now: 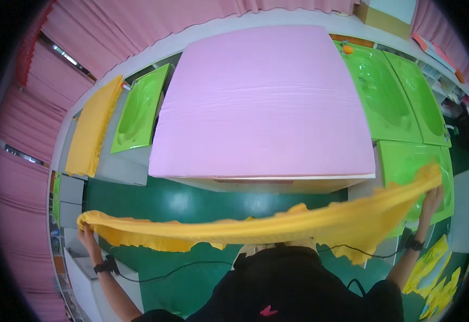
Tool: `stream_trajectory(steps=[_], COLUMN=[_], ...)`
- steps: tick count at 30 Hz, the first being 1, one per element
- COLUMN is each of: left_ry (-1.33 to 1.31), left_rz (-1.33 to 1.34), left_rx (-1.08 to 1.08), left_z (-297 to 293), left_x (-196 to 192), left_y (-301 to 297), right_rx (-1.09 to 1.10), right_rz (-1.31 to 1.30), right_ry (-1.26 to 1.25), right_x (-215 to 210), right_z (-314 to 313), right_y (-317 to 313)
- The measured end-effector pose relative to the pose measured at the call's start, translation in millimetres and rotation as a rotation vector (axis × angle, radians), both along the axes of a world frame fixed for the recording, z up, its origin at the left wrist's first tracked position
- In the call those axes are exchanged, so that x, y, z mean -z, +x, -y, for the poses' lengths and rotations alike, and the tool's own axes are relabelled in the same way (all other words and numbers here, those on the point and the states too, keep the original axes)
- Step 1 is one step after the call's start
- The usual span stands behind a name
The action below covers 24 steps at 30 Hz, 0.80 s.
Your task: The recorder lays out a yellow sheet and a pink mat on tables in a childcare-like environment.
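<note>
Yellow frilled cloth (218,231) was stretched across the lower half of my view, one end per hand. I had the left hand (88,236) out at lower left, fingers pinching a bunched corner. The right hand (433,200) sat higher, toward the right edge, clasping the other end, though blur and fabric hid its fingertips, so I couldn't tell the exact grip. Arms that wide, I'd guess, so the long piece hung spread out and clear of the green floor (138,198); it dipped mid-span anyway. Big pink-topped block (261,102) filled upper centre, green tubs (377,99) grouped at right. Another yellow cover (94,129) lay draped over a desk (121,162) upper left, probably for protection.
</note>
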<state>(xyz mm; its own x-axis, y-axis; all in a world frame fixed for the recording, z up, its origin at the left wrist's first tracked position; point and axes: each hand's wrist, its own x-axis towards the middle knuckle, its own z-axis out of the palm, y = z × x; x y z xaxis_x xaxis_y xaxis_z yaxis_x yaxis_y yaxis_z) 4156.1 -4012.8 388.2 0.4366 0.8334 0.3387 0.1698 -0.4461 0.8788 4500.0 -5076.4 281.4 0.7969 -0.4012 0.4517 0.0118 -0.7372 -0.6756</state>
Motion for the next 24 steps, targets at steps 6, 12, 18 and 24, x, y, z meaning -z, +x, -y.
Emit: stream_trajectory(steps=[6, 12, 18, 24], left_ry=[0.122, 0.114, 0.108, 0.444], left_rz=[0.301, 0.376, 0.111, -0.056], left_rx=[0.013, 0.069, 0.107, -0.103], left_z=[-73, -92, -151, -145], left_x=[-14, -28, -9, 23], left_y=[102, 187, 141, 48], right_rx=[-0.181, -0.229, -0.089, -0.113], right_rz=[0.085, 0.118, 0.262, 0.324], right_ry=[0.415, 0.728, 0.633, 0.48], right_x=[-52, -87, -94, -95], right_z=[-52, -92, -151, -150], right_y=[56, 56, -6, -142])
